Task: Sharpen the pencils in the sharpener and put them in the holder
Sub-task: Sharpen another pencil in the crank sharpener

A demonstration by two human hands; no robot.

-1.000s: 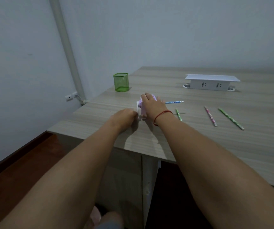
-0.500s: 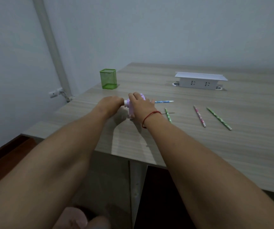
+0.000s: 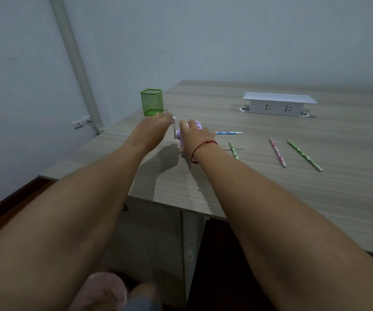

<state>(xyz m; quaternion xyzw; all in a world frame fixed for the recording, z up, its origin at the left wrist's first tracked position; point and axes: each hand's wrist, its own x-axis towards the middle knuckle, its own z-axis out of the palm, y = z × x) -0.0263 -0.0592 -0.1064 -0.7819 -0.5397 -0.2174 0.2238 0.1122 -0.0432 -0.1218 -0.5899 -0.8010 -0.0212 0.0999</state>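
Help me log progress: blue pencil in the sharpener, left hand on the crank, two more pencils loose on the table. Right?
Not two: the head view shows three loose pencils on the table, a green pencil, a pink pencil and a second green pencil. The blue pencil is in the sharpener, left hand on the crank.

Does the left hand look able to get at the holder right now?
Probably yes: the holder stands just past the left hand with no object between them, but that hand grips the crank of the sharpener and must let go first.
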